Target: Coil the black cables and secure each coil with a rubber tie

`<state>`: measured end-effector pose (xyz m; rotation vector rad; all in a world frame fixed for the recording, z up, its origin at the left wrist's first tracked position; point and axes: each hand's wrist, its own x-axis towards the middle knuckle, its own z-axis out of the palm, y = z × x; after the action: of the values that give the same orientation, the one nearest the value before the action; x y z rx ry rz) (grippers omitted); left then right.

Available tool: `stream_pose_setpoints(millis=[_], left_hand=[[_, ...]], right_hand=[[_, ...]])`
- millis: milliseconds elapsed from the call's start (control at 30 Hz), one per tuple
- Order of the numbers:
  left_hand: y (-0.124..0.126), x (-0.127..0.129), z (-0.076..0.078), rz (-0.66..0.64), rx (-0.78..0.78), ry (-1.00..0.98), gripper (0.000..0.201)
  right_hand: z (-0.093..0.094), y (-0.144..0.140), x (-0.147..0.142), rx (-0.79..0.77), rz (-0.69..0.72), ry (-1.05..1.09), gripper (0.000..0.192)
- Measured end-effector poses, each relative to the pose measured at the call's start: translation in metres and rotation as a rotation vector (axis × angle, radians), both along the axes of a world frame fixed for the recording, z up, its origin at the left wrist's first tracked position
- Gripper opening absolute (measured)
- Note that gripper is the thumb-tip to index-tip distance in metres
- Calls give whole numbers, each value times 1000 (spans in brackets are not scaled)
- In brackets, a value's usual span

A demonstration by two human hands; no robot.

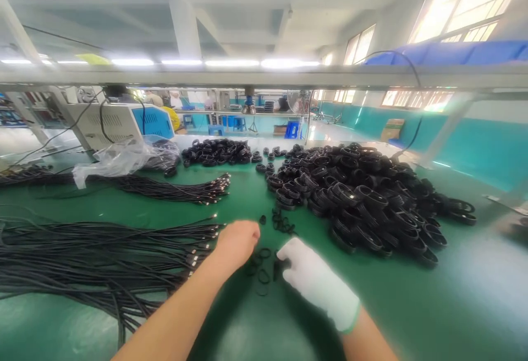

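My left hand (pixel 239 242), bare, is closed over the middle of the green table; its fingertips are hidden, so I cannot make out what they hold. To the right, my right hand (pixel 315 278) wears a white glove, its fingers and thumb curled around a small dark part (pixel 277 268) that shows only partly. Between the hands lie a few thin black rings (pixel 263 277). Just beyond them is a cluster of small black loops (pixel 282 221), with a single small black piece (pixel 263 219) beside it.
A large heap of coiled black cables (pixel 363 190) covers the right side, and a smaller heap (pixel 216 152) stands at the back. Bundles of black cables (pixel 103 251) with metal ends stretch across the left. Behind them are a clear plastic bag (pixel 119 157) and a white-and-blue machine (pixel 119 121).
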<state>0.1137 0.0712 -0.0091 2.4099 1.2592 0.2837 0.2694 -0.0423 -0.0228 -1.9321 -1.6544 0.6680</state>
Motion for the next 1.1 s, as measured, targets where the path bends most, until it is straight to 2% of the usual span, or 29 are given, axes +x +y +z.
stream_pose_setpoints(millis=[67,133,200,300,400,533,600,700,833,1000,1100], left_hand=[[19,19,-4,46,29,-35,19],[35,33,-10,52,18,-67,17],[46,39,-16,45,-27,-112,14],[46,36,-20,33,-138,-237,10],[30,21,-14,-14,-350,-404,4],[-3,-3,-3,-89,-666,-598,12],[-15,-11,-2,-86,-764,-673,14],[-23,-19,-6,-35,-816,-779,17],[-23,-25,-13,16,-843,-893,19],[-29,-26,-17,-17,-1014,-942,20],[-33,-23,-17,1,-986,-944,18]], right_hand=[[3,-3,0,1,31,20,21],[5,-3,2,10,-30,58,6],[5,1,3,29,-151,96,19],[2,9,3,87,-290,149,26],[0,14,-1,181,-315,246,15],[-2,16,-13,225,-264,477,30],[-4,16,-20,182,-219,599,23],[-9,17,-26,120,-169,787,14],[-15,18,-26,76,-87,1088,21],[-20,17,-28,-87,49,1373,26],[-19,17,-32,-138,75,1485,26]])
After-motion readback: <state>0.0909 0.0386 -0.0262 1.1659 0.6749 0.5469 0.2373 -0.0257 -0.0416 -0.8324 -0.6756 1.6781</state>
